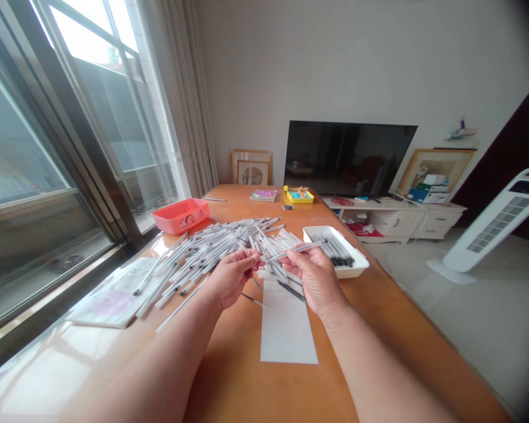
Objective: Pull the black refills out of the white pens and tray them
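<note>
- Right hand (pixel 315 279): thumb and fingers pinched on a slim, translucent whitish plastic pen (pixel 300 248).
- Left hand (pixel 235 273): thumb and forefinger together just beside the pen's near end; can't tell whether they grip anything.
- Pen's long axis: crosswise, angled away to the right, dark end pointing toward the white rectangular plastic tray (pixel 357 269). Right hand is nearer that tray, which holds a row of black-ended pens.
- Loose heap of white, black-tipped pens (pixel 216 244): beyond and left of the hands.
- Surface: glossy orange-brown wooden table (pixel 233 370); white paper strip (pixel 287 332) below the hands.
- Room: black flat-screen TV (pixel 350 158) ahead, white tower fan (pixel 489 229) right.
</note>
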